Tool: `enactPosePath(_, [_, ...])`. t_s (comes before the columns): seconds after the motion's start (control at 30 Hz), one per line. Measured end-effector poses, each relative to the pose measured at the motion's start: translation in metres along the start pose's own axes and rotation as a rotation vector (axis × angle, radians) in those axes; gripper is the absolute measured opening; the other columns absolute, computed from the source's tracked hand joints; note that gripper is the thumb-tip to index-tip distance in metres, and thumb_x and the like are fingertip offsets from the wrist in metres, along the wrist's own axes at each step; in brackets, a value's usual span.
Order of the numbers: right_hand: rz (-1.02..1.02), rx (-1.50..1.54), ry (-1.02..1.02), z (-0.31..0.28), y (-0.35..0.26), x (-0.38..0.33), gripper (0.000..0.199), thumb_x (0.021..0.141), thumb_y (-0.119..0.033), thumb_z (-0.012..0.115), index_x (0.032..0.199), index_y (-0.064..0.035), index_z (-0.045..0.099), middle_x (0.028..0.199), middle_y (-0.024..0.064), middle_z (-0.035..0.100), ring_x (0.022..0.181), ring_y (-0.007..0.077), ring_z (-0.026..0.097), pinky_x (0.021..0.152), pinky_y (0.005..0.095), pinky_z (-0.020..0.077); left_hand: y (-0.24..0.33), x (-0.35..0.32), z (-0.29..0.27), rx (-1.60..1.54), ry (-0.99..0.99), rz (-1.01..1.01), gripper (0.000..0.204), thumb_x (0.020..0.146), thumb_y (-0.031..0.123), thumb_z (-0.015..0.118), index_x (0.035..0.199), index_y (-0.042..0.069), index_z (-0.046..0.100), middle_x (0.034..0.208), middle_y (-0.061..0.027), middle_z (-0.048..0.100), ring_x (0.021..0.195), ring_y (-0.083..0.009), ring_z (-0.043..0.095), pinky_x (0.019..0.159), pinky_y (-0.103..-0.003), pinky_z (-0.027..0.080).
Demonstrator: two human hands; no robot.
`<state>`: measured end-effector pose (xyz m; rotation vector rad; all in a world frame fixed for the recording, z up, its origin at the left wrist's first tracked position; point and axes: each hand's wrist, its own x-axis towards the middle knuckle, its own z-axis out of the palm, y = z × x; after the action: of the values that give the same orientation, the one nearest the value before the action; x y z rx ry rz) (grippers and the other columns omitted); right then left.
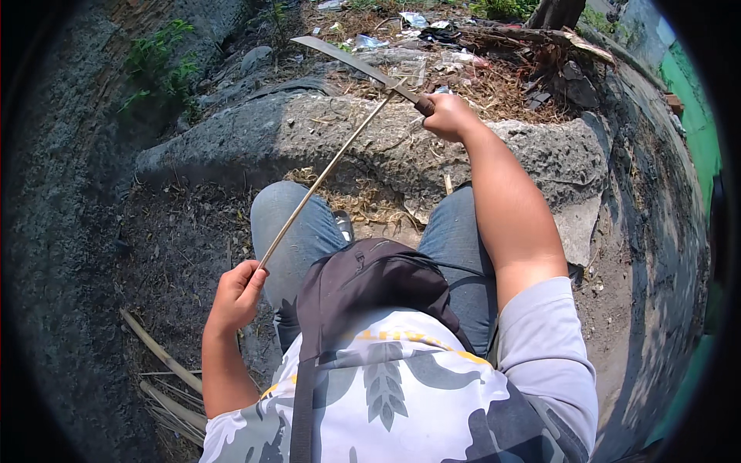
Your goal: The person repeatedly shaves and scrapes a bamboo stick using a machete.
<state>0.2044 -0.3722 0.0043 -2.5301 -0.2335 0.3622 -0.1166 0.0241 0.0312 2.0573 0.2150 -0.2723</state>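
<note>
My right hand is closed round the dark handle of a machete, held out in front of me. Its long blade slants up and to the left. A thin, pale wooden stick runs diagonally from my left hand up to the machete. The stick's far end meets the blade close to the handle; whether the edge bites into it is too small to tell. My left hand pinches the near end between thumb and fingers, beside my left knee.
A rough concrete slab lies across in front of my knees. Beyond it are litter, dry debris and a tree stump. Long pale strips lie on the ground at lower left. A dark bag rests on my lap.
</note>
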Motion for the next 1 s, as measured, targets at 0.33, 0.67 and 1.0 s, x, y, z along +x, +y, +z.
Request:
enactPosePath(0.33, [-0.209,-0.153,-0.031,0.005,-0.011,-0.015,0.023,0.080,-0.017,0.066,0.102,-0.0129,0.072,0.096,0.0187,0.074,0.095,0.0386,0.071,0.082,0.0481,0.0540,-0.008,0.012,0.016,-0.058,-0.010,-0.001,0.020,0.108,0.020,0.060,0.104,0.002,0.065,0.072,0.0091,0.049,0.061,-0.0015,0.039,0.053,-0.023,0.030])
enactPosePath(0.67, [-0.128,-0.394,-0.043,0.006,-0.031,-0.016,0.031,0.082,-0.013,0.066,0.111,-0.0196,0.074,0.108,0.0112,0.076,0.107,0.0306,0.072,0.090,0.0455,0.0578,-0.027,0.012,0.008,-0.221,-0.046,-0.075,0.021,0.108,0.025,0.059,0.105,0.004,0.065,0.072,0.0089,0.048,0.058,-0.0019,0.038,0.051,-0.022,0.030])
enactPosePath(1.0, [0.154,-0.172,0.004,0.007,0.038,0.016,0.034,0.080,-0.021,0.066,0.112,-0.0117,0.075,0.109,0.0174,0.076,0.103,0.0321,0.072,0.092,0.0402,0.0553,-0.031,0.004,-0.005,-0.464,0.063,-0.001,0.033,0.110,0.039,0.055,0.096,0.009,0.059,0.062,0.0083,0.043,0.049,-0.0031,0.037,0.045,-0.022,0.030])
